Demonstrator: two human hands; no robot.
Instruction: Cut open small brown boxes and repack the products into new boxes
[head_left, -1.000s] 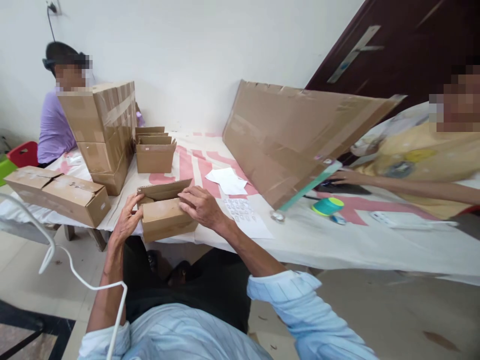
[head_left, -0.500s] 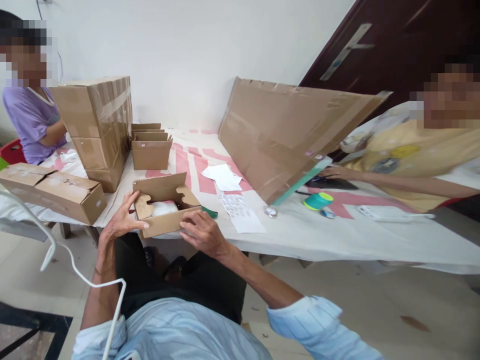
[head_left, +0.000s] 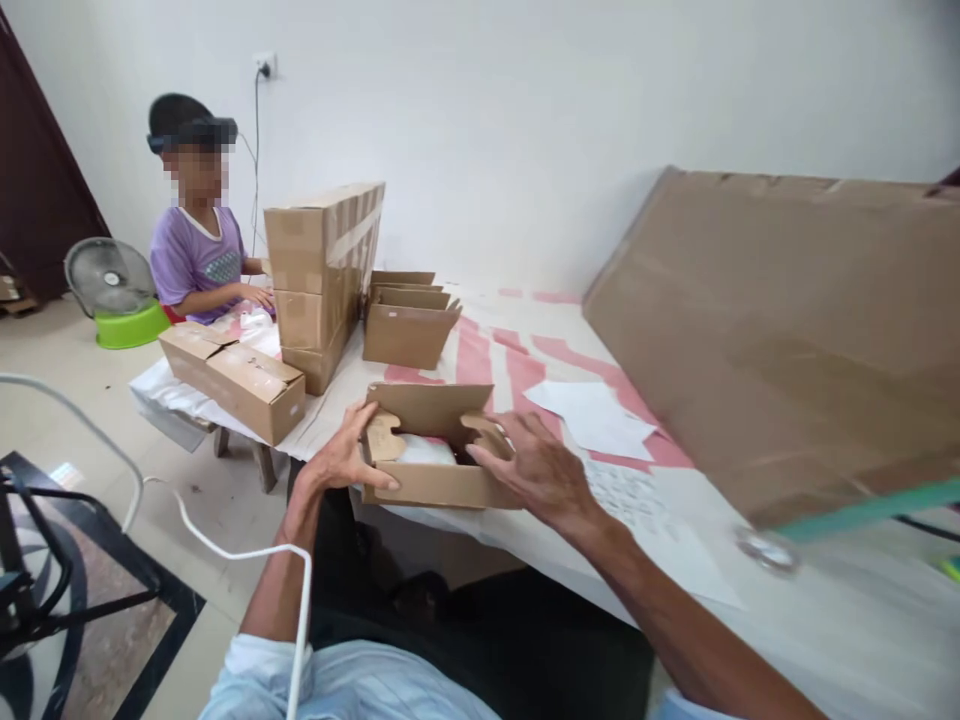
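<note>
A small brown cardboard box (head_left: 439,484) sits open at the near edge of the table (head_left: 825,600), lid flap standing up behind, something white inside. My left hand (head_left: 343,460) grips its left end, thumb along the front wall and fingers on the left side flap. My right hand (head_left: 536,470) rests on the box's right end, fingers spread over the right side flap.
A stack of taped cartons (head_left: 324,275), a long carton (head_left: 234,378) and open small boxes (head_left: 409,325) stand at the far left. A big cardboard sheet (head_left: 787,330) leans on the right. White papers (head_left: 592,415) lie beyond the box. A person in purple (head_left: 196,255) sits far left.
The box, closed a second ago, now stands open. My right hand moved from its front wall to the right side flap. My view swung left, so the person in yellow left the frame.
</note>
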